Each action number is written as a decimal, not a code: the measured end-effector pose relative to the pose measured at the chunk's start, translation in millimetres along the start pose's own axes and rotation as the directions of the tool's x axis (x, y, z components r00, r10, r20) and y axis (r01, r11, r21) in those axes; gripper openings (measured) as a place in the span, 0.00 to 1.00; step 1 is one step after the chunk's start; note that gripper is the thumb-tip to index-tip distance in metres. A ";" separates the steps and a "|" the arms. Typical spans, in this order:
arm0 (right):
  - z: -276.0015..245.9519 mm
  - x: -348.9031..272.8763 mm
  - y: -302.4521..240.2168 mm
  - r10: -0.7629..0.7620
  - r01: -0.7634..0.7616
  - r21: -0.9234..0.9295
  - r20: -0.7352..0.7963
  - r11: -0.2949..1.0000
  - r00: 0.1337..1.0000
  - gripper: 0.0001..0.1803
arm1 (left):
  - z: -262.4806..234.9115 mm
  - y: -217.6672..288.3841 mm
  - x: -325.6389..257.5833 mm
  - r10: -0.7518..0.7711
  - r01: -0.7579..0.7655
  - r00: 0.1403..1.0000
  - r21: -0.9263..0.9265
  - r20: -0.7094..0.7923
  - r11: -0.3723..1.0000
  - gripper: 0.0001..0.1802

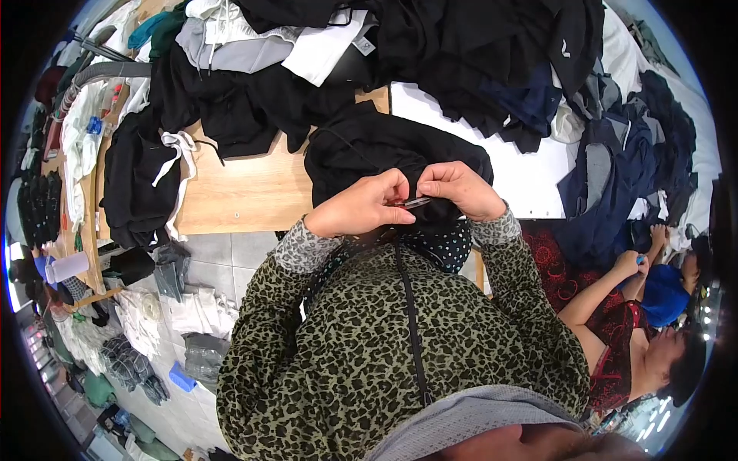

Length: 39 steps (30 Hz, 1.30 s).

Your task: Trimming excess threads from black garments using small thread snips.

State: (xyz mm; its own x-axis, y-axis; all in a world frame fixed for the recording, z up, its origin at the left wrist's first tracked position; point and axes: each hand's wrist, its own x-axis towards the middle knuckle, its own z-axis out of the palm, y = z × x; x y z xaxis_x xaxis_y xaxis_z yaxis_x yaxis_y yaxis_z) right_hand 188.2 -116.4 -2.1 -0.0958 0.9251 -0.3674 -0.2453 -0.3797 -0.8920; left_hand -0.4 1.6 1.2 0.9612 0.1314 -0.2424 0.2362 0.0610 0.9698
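Note:
My left hand (pixel 363 204) is closed around small thread snips (pixel 417 203) with a bit of red near the grip; their metal blades point toward my other hand. My right hand (pixel 460 189) is pinched, thumb against finger, just above the blade tips. What that pinch holds is too small to make out. Beneath and beyond both hands, a black garment (pixel 354 146) lies bunched at the table's near edge, with a dark cord on it. My fingers hide part of its near side.
A heap of black garments (pixel 477 46) covers the far side of the wooden table (pixel 238 192). At the left lies a black garment with white ties (pixel 134 177). Dark blue garments (pixel 607 169) hang at the right, near a seated co-worker (pixel 615 338). Bagged clothes (pixel 204 357) lie on the floor.

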 end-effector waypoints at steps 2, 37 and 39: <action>0.3 0.9 1.8 0.002 -0.001 -0.046 0.028 0.999 1.000 0.07 | -2.2 5.2 -2.3 -0.075 0.077 0.996 -0.036 0.054 0.996 0.15; 41.4 -8.9 36.9 -0.246 0.510 0.181 -0.713 0.841 0.657 0.14 | 33.8 -42.0 17.2 0.916 -0.376 0.361 0.871 -0.176 0.316 0.17; 41.9 -9.8 32.9 -0.254 0.540 0.264 -0.666 0.799 0.701 0.18 | 32.6 -43.8 17.0 0.919 -0.369 0.361 0.880 -0.160 0.298 0.17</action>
State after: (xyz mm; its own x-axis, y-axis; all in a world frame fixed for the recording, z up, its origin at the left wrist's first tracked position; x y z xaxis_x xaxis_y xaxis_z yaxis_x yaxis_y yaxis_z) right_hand 140.6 -137.7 -16.8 0.6375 0.7423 -0.2064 -0.5022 0.1972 -0.8420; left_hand 10.2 -31.0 -44.5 0.5412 0.2619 0.7991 -0.1591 -0.9012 0.4031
